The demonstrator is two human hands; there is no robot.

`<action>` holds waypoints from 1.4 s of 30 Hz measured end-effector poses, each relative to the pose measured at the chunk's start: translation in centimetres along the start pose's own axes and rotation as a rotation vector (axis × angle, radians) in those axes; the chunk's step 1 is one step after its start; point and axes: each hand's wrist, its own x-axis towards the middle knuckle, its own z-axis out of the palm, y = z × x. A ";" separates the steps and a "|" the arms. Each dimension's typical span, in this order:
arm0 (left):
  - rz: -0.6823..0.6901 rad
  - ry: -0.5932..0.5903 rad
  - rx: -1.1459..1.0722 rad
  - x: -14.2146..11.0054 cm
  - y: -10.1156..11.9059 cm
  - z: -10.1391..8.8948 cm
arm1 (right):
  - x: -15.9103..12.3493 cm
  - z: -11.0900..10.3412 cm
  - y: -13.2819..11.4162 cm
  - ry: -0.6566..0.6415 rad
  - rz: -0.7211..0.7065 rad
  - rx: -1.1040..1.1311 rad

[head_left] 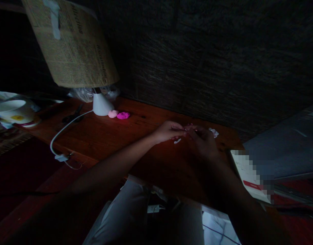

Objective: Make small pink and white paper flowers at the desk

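My left hand [168, 132] and my right hand [205, 139] meet over the right half of the wooden table, fingertips pinched together. Whatever they hold is too small and dark to make out; specks of pink show around the fingers. Just below the left fingers lies a small whitish scrap [177, 141]. Beyond the right hand is a crumpled pale piece [213, 132]. Farther left, a light pink lump [112, 114] and a bright magenta lump [123, 115], both soft and clay-like, touch each other beside the lamp base.
A lamp with a newsprint shade [77, 47] and white base [101, 104] stands at the back left, its white cord [54, 137] curving over the table's front edge. Dark scissors [72, 117] and a white tub [13, 112] are left. A white box [248, 177] sits right.
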 end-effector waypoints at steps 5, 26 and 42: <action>0.011 0.007 -0.019 -0.1 0.0 0.0 | -0.1 0.2 -0.3 -0.020 0.000 0.031; 0.041 0.094 0.003 0.1 -0.3 -0.2 | -0.1 0.6 -0.5 0.070 0.176 0.210; 0.185 0.054 0.103 0.0 -0.2 -0.1 | 0.0 0.6 -0.4 0.050 0.167 0.195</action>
